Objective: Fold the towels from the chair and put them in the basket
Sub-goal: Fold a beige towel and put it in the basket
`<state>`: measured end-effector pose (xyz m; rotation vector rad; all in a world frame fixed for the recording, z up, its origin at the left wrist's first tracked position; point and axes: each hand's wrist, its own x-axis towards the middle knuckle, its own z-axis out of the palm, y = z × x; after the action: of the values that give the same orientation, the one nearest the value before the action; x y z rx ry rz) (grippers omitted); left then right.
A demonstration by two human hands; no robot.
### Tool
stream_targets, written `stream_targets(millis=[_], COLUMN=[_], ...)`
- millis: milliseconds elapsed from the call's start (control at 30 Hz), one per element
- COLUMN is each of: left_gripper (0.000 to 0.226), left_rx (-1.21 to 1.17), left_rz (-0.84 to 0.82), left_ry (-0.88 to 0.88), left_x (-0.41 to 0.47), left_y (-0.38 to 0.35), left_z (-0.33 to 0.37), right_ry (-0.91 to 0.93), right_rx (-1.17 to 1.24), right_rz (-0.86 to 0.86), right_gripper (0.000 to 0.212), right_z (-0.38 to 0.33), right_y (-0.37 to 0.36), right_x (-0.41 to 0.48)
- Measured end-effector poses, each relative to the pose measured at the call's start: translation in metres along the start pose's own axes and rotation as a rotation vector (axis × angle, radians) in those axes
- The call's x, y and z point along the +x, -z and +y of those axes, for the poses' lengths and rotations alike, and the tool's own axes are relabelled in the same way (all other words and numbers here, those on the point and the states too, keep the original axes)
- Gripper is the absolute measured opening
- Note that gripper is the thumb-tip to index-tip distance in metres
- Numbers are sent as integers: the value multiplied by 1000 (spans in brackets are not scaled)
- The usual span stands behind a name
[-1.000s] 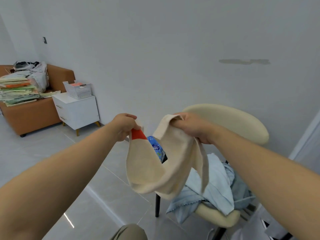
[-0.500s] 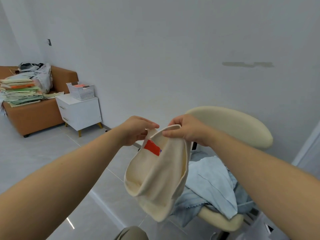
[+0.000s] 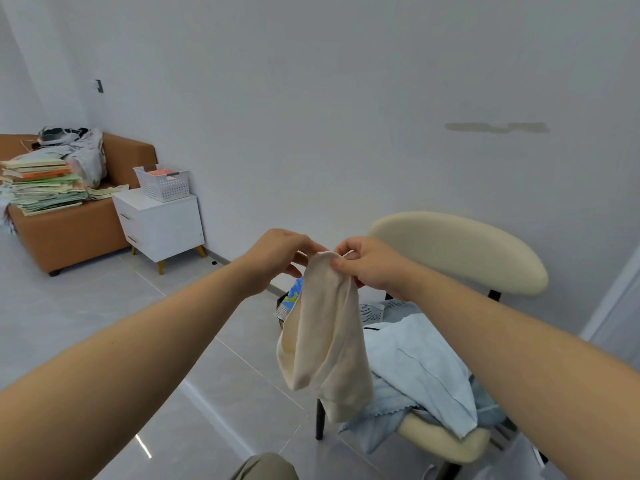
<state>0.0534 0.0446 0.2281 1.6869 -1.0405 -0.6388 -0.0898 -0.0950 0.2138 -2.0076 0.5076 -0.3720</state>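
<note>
A cream towel hangs doubled over in the air in front of me. My left hand and my right hand pinch its top edges side by side, almost touching. Below and to the right stands a cream chair with light blue towels heaped on its seat. A white slotted basket sits on a white nightstand at the far left wall, holding something orange.
An orange sofa at the far left carries a stack of papers and a bag. A printed package lies on the floor behind the hanging towel. Grey tiled floor spreads between me and the nightstand.
My hands have come together, bringing the towel's two top corners side by side. The towel now hangs narrower and folded in half, and its red tag is hidden.
</note>
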Motion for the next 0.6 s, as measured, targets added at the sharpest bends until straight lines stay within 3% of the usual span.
stream_targets(millis=[100,233,367,600], left_gripper=[24,13,4,9], left_rx=[102,386,679,918], left_rz=[-64,15,-5,-88], left_ry=[-91,-222,-360,-465], left_x=[-5,0,1,1], left_y=[1,-2,-2,1], left_z=[0,-4,0,10], right_ry=[-11,-29,-72,-206], right_rx=[-12,-9,-35,-1], right_rz=[-5,-29,-141,-176], right_gripper=[21,21,47,24], right_z=[3,5,6,3], right_y=[-2,-5,-8,-15], right_x=[1,-2,-6,-9])
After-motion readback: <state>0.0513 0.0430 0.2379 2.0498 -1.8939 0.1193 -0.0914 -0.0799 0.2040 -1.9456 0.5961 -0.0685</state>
